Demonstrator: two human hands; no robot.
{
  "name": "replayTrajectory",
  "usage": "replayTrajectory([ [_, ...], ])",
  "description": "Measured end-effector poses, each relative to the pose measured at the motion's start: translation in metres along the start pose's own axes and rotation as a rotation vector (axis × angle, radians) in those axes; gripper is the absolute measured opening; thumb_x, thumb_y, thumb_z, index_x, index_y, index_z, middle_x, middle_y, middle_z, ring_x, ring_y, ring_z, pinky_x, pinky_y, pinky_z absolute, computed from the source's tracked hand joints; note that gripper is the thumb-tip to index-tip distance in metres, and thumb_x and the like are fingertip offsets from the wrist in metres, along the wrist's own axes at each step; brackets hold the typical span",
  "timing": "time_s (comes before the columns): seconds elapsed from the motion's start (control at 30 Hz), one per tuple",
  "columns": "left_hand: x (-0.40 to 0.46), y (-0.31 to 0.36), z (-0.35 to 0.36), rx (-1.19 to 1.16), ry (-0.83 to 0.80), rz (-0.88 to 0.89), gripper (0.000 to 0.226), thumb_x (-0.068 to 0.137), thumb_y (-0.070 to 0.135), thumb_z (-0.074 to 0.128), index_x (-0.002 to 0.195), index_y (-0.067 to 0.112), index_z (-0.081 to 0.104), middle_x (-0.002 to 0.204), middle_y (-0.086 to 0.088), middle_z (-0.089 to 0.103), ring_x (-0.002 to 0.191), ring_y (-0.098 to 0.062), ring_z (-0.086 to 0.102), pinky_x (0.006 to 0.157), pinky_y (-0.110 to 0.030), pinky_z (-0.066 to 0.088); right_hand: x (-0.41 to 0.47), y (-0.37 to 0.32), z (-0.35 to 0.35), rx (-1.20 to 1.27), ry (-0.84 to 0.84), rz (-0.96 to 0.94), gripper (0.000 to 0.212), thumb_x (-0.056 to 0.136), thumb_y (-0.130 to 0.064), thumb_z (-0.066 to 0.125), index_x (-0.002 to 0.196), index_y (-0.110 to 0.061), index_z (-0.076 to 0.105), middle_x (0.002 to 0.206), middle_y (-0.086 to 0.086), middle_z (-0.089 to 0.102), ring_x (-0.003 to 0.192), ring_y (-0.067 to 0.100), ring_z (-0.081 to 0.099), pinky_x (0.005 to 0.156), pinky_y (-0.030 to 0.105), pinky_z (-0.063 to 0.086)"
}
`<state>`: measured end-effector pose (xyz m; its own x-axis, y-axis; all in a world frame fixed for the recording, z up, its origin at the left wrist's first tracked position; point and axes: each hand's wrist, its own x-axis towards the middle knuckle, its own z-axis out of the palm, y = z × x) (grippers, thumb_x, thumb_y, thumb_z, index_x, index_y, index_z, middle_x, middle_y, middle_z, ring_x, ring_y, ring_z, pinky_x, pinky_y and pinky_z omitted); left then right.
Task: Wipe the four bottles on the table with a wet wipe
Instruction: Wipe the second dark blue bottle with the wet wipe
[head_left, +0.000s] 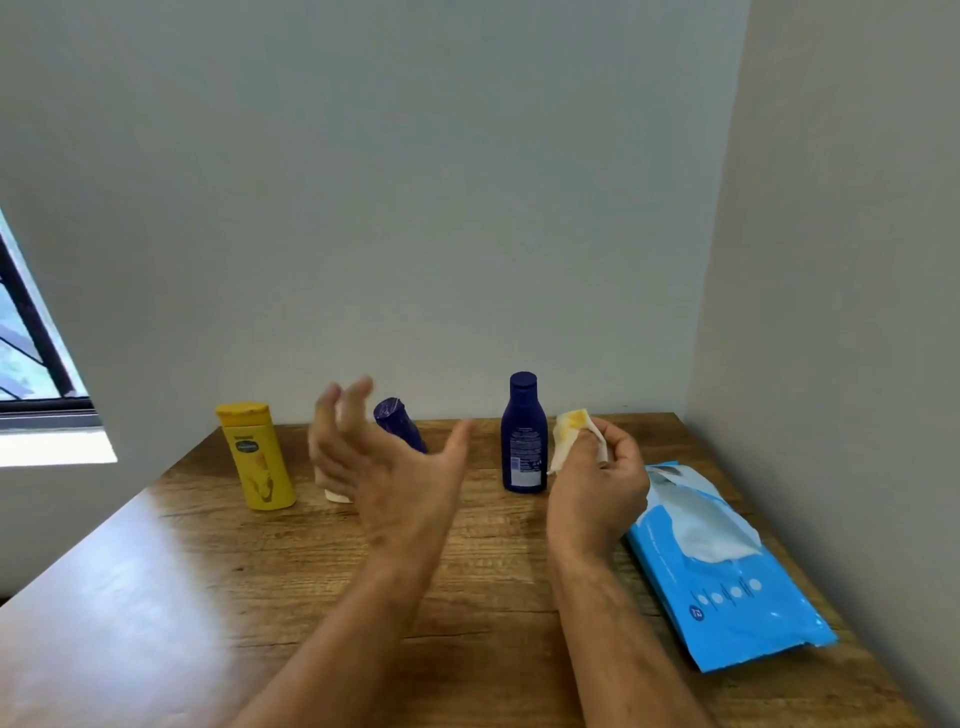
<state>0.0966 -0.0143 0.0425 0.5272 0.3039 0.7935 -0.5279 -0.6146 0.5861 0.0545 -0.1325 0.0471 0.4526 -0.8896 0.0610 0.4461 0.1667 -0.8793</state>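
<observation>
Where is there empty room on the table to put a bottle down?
The near-left table, in front of the yellow bottle, is bare. So is the strip between the arms. The back row of bottles is crowded, and the wipes pack fills the right side.

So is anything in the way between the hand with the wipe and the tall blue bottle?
Nothing visible. The right hand holds the wet wipe just right of the upright blue bottle, with only bare table between them. The open left hand is further left.
</observation>
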Motion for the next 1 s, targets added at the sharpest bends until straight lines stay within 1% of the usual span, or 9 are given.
replayTrajectory([
  [0.1,0.028,0.001,0.004,-0.194,-0.174,-0.322,0.075,0.084,0.019,0.075,0.142,0.034,0.029,0.121,0.010,0.062,0.115,-0.016,0.059,0.105,-0.045,0.044,0.001,0.002,0.000,-0.033,-0.003,-0.019,0.014,0.099,-0.018,0.057,0.109,-0.022,0.066,0.105,-0.007,0.062,0.083,0.003,0.057,0.046,0.001,0.041],
  [0.2,0.027,0.003,0.010,-0.298,-0.224,-0.309,0.068,0.093,0.000,0.058,0.143,0.035,0.029,0.103,0.010,0.063,0.095,-0.008,0.061,0.094,-0.043,0.054,0.004,0.003,0.000,-0.066,0.015,-0.039,0.013,0.099,-0.020,0.058,0.109,-0.024,0.065,0.104,-0.008,0.061,0.083,0.003,0.058,0.046,0.002,0.042],
  [0.33,0.027,0.007,0.012,-0.316,-0.283,-0.303,0.070,0.094,-0.002,0.058,0.145,0.034,0.026,0.100,0.007,0.057,0.096,-0.012,0.060,0.092,-0.041,0.054,0.001,0.003,0.001,-0.103,-0.005,-0.080,0.011,0.098,-0.018,0.059,0.104,-0.026,0.064,0.097,-0.013,0.062,0.086,0.006,0.060,0.048,0.003,0.044],
  [0.43,0.026,0.008,0.004,-0.317,-0.414,-0.258,0.074,0.090,-0.005,0.059,0.145,0.031,0.025,0.103,0.002,0.053,0.095,-0.015,0.060,0.077,-0.025,0.050,-0.006,0.004,0.003,-0.119,-0.072,-0.090,0.013,0.097,-0.017,0.060,0.099,-0.030,0.063,0.092,-0.021,0.059,0.086,0.006,0.061,0.049,0.006,0.046],
  [0.6,0.030,0.001,-0.015,-0.422,-0.577,-0.257,0.073,0.086,-0.007,0.065,0.133,0.035,0.028,0.109,0.001,0.047,0.091,-0.016,0.061,0.066,-0.021,0.051,-0.022,0.011,0.007,-0.171,-0.280,-0.080,0.014,0.094,-0.013,0.061,0.096,-0.025,0.067,0.094,-0.013,0.066,0.088,0.004,0.063,0.056,0.010,0.049],
  [0.67,0.031,-0.011,-0.024,-0.567,-0.606,-0.315,0.070,0.085,-0.006,0.068,0.127,0.035,0.031,0.112,0.000,0.043,0.094,-0.016,0.058,0.069,-0.022,0.056,-0.028,0.016,0.009,-0.207,-0.360,-0.025,0.013,0.094,-0.015,0.062,0.099,-0.025,0.069,0.097,-0.010,0.068,0.090,0.007,0.065,0.061,0.015,0.051],
  [0.77,0.026,-0.034,-0.033,-0.858,-0.580,-0.489,0.065,0.074,0.003,0.071,0.120,0.035,0.039,0.113,-0.003,0.043,0.105,-0.030,0.059,0.088,-0.042,0.056,-0.035,0.024,0.015,-0.243,-0.435,0.074,0.014,0.094,-0.017,0.061,0.098,-0.028,0.069,0.097,-0.007,0.070,0.089,0.013,0.068,0.067,0.029,0.057],
  [0.87,0.018,-0.049,-0.037,-1.168,-0.472,-0.702,0.071,0.073,-0.007,0.075,0.126,0.025,0.042,0.115,-0.006,0.050,0.106,-0.033,0.062,0.093,-0.042,0.056,-0.043,0.031,0.018,-0.225,-0.495,0.184,0.015,0.093,-0.016,0.062,0.095,-0.029,0.070,0.098,-0.001,0.072,0.086,0.020,0.071,0.071,0.041,0.062],
  [1.0,0.011,-0.059,-0.032,-1.160,-0.401,-0.835,0.059,0.083,0.003,0.066,0.138,0.015,0.047,0.129,-0.014,0.059,0.116,-0.028,0.063,0.098,-0.043,0.056,-0.046,0.037,0.020,-0.165,-0.505,0.280,0.015,0.094,-0.015,0.063,0.093,-0.030,0.068,0.099,0.002,0.071,0.086,0.023,0.071,0.075,0.049,0.063],
])
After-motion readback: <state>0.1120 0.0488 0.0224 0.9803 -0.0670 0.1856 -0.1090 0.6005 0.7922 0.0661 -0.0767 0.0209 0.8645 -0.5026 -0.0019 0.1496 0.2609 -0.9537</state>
